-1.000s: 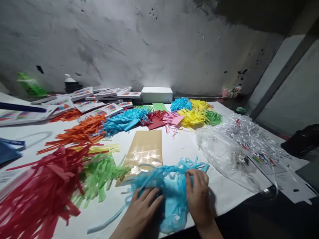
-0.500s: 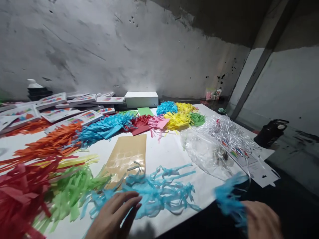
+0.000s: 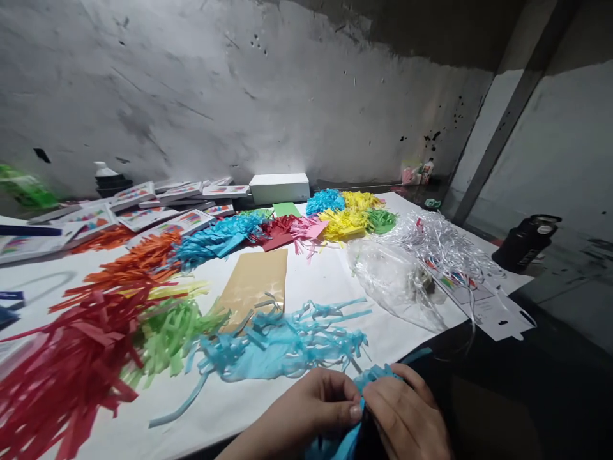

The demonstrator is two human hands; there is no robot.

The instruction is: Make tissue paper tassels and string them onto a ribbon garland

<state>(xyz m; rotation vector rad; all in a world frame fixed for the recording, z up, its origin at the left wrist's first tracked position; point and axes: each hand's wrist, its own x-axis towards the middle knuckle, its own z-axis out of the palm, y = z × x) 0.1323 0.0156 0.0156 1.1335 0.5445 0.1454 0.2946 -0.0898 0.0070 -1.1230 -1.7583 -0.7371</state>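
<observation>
My left hand [image 3: 330,402] pinches blue tissue-paper fringe [image 3: 352,441] between thumb and fingers, low in the view. Right beside it, my right hand [image 3: 407,409] is closed around the same fringe, its fingers curled so that part of the paper is hidden. More blue fringe [image 3: 287,351] lies spread on the white sheet just beyond my hands. Left of it are light green fringe [image 3: 172,335] and a large red bundle [image 3: 90,358]. A brown envelope-like sheet [image 3: 253,281] lies flat behind the blue strips.
Orange, blue and yellow fringes [image 3: 345,223] line the table's back. Flat printed boxes [image 3: 172,223] pile up at left, near a white box [image 3: 280,188]. A clear plastic bag [image 3: 393,281], silvery strands [image 3: 438,249] and a black bottle [image 3: 527,243] are at right.
My left hand has moved right, away from the spread blue fringe, and now pinches the piece in my right hand. My right hand has come left, bringing the two together.
</observation>
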